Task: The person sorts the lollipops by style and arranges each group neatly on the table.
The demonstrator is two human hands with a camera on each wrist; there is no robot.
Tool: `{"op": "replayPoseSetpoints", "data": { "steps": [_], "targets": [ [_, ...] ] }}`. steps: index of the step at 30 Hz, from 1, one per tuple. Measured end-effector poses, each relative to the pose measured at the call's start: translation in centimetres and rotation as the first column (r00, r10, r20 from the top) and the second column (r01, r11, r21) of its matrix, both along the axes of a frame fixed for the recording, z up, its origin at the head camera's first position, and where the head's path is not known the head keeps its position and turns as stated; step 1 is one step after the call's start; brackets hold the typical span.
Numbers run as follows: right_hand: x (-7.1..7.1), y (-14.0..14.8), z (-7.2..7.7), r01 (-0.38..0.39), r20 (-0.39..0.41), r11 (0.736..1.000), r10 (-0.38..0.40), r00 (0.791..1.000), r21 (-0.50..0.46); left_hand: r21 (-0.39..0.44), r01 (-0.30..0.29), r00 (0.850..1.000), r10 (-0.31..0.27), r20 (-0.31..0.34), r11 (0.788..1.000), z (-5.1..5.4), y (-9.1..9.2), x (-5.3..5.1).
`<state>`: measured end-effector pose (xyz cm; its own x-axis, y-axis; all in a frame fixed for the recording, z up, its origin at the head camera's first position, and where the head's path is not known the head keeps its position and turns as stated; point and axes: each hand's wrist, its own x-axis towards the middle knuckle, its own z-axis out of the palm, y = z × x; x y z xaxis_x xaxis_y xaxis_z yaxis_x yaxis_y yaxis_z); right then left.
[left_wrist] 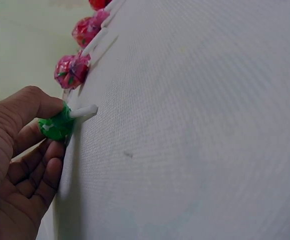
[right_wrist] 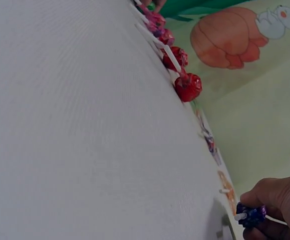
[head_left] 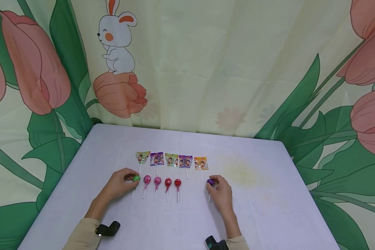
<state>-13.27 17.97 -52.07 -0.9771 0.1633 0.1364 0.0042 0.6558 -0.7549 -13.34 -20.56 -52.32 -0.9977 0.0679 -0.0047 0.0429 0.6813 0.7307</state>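
My left hand (head_left: 121, 183) pinches a green lollipop (head_left: 136, 178) by its round head at the left end of the near row. In the left wrist view, thumb and finger hold that green lollipop (left_wrist: 57, 123), its white stick pointing away from the palm. My right hand (head_left: 221, 193) pinches a purple lollipop (head_left: 210, 181) by the head, to the right of the row and apart from it. Between the hands lie two pink lollipops, one of them a pink lollipop (head_left: 147, 180), and two red ones, including the red lollipop (head_left: 177, 183) at the right.
Behind the near row lies a row of flat-wrapped lollipops, from a green packet (head_left: 142, 157) to an orange packet (head_left: 201, 163). They rest on a white-covered table (head_left: 268, 208). A curtain (head_left: 200, 69) printed with tulips and a rabbit hangs beyond the far edge.
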Motion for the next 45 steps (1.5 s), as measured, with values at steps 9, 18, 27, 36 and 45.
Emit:
{"op": "replayPoseSetpoints", "data": {
  "steps": [9,18,27,36,45],
  "targets": [
    [-0.1,-2.2,0.2,-0.031,0.009,0.999,0.031,0.999,-0.011,0.002,0.003,1.0,-0.003,-0.009,1.0,-0.1,-0.1,0.0],
    [0.0,-4.3,0.2,-0.092,0.001,0.996,0.092,0.996,-0.004,0.008,0.009,1.0,-0.009,-0.016,1.0,0.0,-0.1,0.1],
    [0.1,-5.4,-0.1,-0.131,-0.002,0.991,0.131,0.991,-0.011,0.013,0.006,1.0,-0.005,-0.014,1.0,0.0,-0.1,0.1],
    [0.2,-6.2,-0.2,-0.169,0.014,0.986,0.169,0.985,-0.007,0.007,0.004,1.0,-0.004,-0.018,1.0,-0.2,-0.1,0.0],
    [0.3,-6.5,-0.3,-0.193,-0.008,0.981,0.193,0.981,-0.008,0.0,0.004,1.0,-0.004,-0.026,1.0,-0.2,-0.1,0.0]
  ]
}}
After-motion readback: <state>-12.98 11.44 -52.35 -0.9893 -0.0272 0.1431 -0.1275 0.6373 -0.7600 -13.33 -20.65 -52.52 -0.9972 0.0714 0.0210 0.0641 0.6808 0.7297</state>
